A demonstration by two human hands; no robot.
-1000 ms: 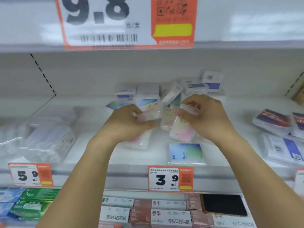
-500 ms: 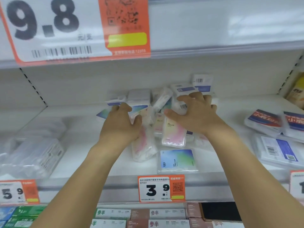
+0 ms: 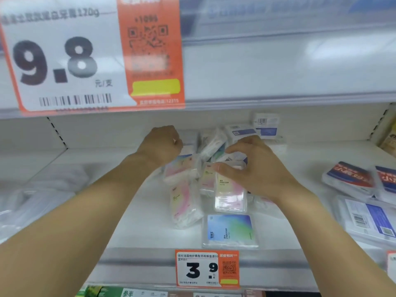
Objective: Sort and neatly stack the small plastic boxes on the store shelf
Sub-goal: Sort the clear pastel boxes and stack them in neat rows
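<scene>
A jumbled pile of small plastic boxes lies in the middle of the white shelf. My left hand reaches to the pile's back left, its fingers curled down by a white box; the fingertips are hidden. My right hand arches over the pile's right side. Its thumb and forefinger pinch the top of a tilted pink-and-yellow box. Another pink box leans at the front left. A blue-green box lies flat near the shelf's front edge.
The upper shelf's edge with a large 9.8 price tag hangs low over the pile. A 3.9 tag marks the front rail. Red-and-blue flat packs lie at the right, clear wrapped packs at the left.
Both hands have moved deeper into the shelf. My left hand went from the front pink boxes to the pile's back left. The view has moved closer and tilted upward.
</scene>
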